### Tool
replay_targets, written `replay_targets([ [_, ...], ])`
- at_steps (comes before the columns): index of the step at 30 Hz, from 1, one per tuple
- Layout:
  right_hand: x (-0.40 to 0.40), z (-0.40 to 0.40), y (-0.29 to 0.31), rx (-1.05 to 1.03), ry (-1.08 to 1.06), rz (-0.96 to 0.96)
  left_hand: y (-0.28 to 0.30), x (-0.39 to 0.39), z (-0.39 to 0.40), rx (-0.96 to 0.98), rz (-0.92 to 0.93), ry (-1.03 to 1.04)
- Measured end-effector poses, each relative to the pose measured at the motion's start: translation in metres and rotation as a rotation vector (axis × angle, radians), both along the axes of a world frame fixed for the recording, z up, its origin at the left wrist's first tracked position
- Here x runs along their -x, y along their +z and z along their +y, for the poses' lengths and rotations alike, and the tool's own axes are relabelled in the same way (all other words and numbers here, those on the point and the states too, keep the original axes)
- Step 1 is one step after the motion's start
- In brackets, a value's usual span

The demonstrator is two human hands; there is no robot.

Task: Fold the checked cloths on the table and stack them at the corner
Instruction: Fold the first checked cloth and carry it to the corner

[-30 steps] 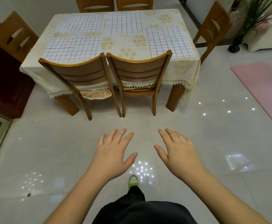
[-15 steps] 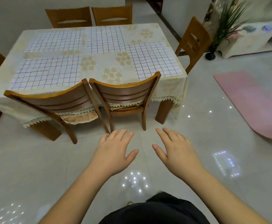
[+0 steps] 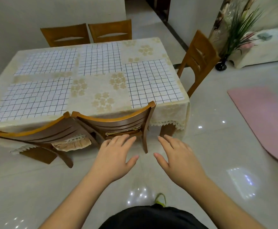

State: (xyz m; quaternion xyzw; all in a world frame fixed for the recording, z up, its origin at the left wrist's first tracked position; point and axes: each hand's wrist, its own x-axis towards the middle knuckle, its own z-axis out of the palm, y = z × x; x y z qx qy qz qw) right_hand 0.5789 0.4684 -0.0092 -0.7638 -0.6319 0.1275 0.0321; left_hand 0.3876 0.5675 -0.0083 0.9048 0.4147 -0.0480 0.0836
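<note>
1. Holding both hands out in front of me, palms down, I have nothing in either: my left hand (image 3: pixel 114 158) is spread with straight fingers over the floor by the nearest chair, and my right hand (image 3: pixel 178 160) is spread the same way just beside it, the two thumbs apart.
2. I count four white cloths with a thin black check, all lying flat and unfolded on the rectangular table (image 3: pixel 169 111), which is covered by a cream tablecloth with beige flowers (image 3: pixel 100 95) and a lace hem.
3. One checked cloth (image 3: pixel 32 98) lies at the near left, one (image 3: pixel 47 61) at the far left, one (image 3: pixel 100 58) at the far middle, and one (image 3: pixel 151 81) at the near right, reaching the table's edge.
4. I count five brown wooden chairs in plain sight: two on my side, (image 3: pixel 35 132) and (image 3: pixel 118 123), pushed in side by side; two on the far side, (image 3: pixel 65 35) and (image 3: pixel 110 31); and one (image 3: pixel 199 55) at the right end.
5. A pink mat (image 3: pixel 265 119) lies on the glossy pale tiled floor (image 3: pixel 193 133) to the right, and one green spiky plant in a black vase (image 3: pixel 237 30) stands beyond it.
</note>
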Motion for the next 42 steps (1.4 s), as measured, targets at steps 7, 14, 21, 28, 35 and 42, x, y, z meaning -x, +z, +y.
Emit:
replay_targets([
  [7,-0.066,0.069,0.006,-0.02,0.027,-0.011,0.005,-0.053,0.055,-0.018,-0.014,0.055],
  [14,-0.088,0.141,0.001,-0.018,0.036,0.029,-0.002,-0.075,0.12,0.005,-0.019,0.067],
  [21,-0.093,0.223,-0.007,-0.005,0.028,0.038,-0.021,-0.09,0.206,0.031,-0.058,0.04],
  [28,-0.102,0.286,-0.014,0.005,0.006,0.03,-0.041,-0.117,0.271,0.079,-0.112,-0.053],
  [35,-0.135,0.329,-0.03,0.031,-0.04,0.057,-0.049,-0.146,0.322,0.092,-0.102,-0.09],
  [42,-0.181,0.377,-0.066,-0.046,0.02,0.024,-0.081,-0.19,0.366,0.035,-0.091,-0.044],
])
